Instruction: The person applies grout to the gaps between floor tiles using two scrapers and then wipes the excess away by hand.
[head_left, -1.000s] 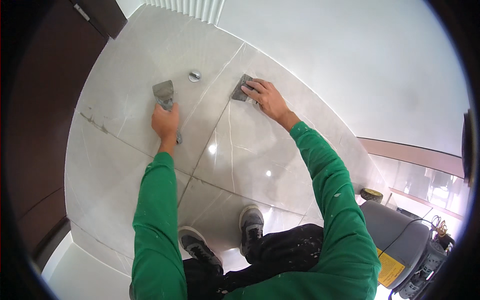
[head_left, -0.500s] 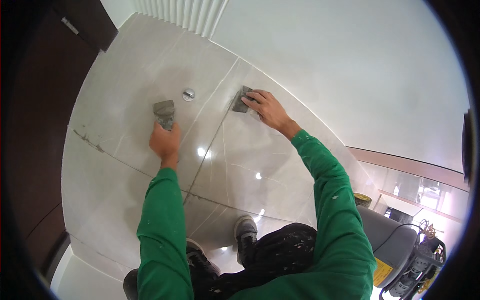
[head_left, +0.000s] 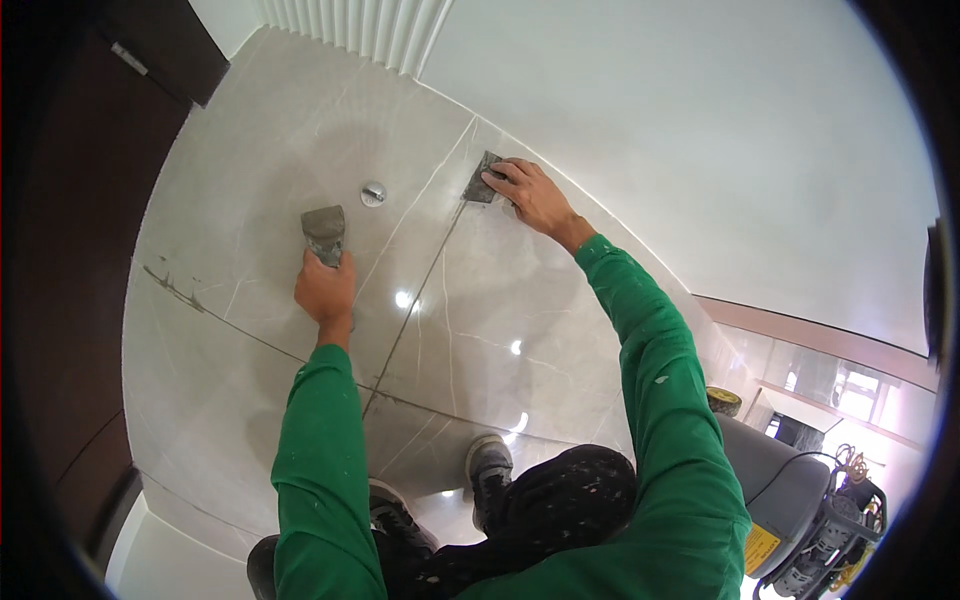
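Note:
My left hand [head_left: 325, 292] is closed round the handle of a putty knife [head_left: 323, 226], whose wide blade carries grey paste and points away from me above the tiles. In my right hand [head_left: 540, 200] is a flat dark grey scraper [head_left: 481, 180], gripped between thumb and fingers. Its lower edge meets the floor at the far end of a dark joint line [head_left: 428, 275] between two tiles. The tiles [head_left: 530, 290] are glossy, pale grey and veined with white. Grey smears [head_left: 172, 285] lie along another joint at the left.
A round metal floor fitting [head_left: 373, 193] lies between my hands. Dark wooden panelling [head_left: 80, 250] borders the left, and a white wall [head_left: 680, 130] the far right. At the lower right are a roll of tape [head_left: 724, 401], a grey bin-like container [head_left: 775, 470] and a black-framed machine [head_left: 835, 530].
My right hand has slid the scraper a little farther away along the joint, and the line behind it looks cleaner. The left hand with the putty knife is almost where it was.

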